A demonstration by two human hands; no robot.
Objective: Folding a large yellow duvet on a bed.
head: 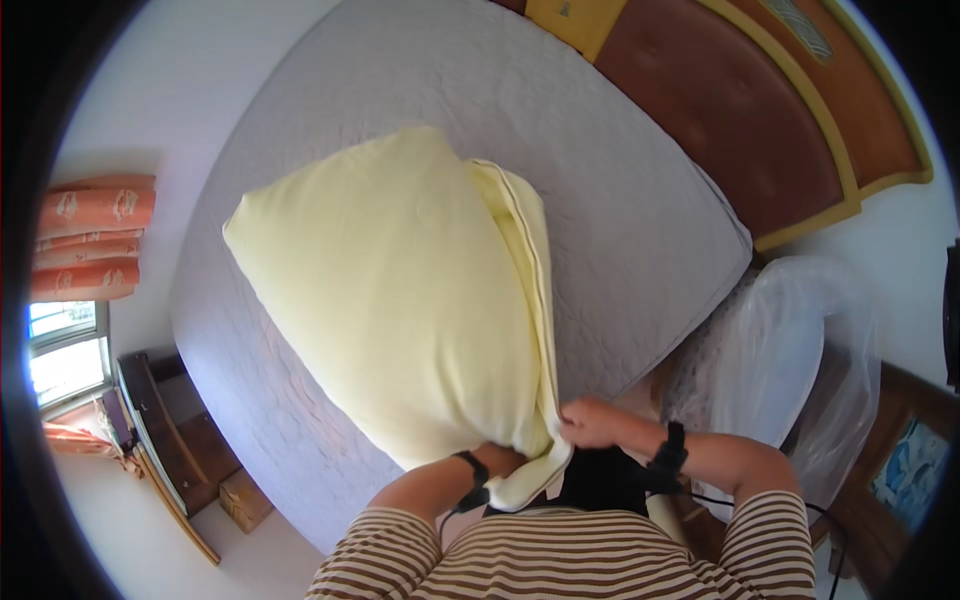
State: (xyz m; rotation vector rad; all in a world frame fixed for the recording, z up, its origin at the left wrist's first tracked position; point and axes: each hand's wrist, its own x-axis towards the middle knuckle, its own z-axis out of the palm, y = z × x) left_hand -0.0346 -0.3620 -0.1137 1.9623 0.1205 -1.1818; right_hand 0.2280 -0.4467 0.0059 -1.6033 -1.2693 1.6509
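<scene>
A plump pillow in a pale yellow pillowcase lies before me at the near side of the bed. Along its right side the case gapes, and the hemmed edge of the opening runs down toward me. My right hand pinches this edge near its lower end. At the bottom corner my left hand reaches in under the fabric. Its fingers are hidden, so what they hold does not show. A loose flap of the case hangs below, over my left wrist.
The pillow rests on a mattress with a grey quilted cover. A brown padded headboard stands at upper right. Clear plastic sheeting covers something pale at right. A cardboard box sits on the floor at left, and a black cable trails from my right wrist.
</scene>
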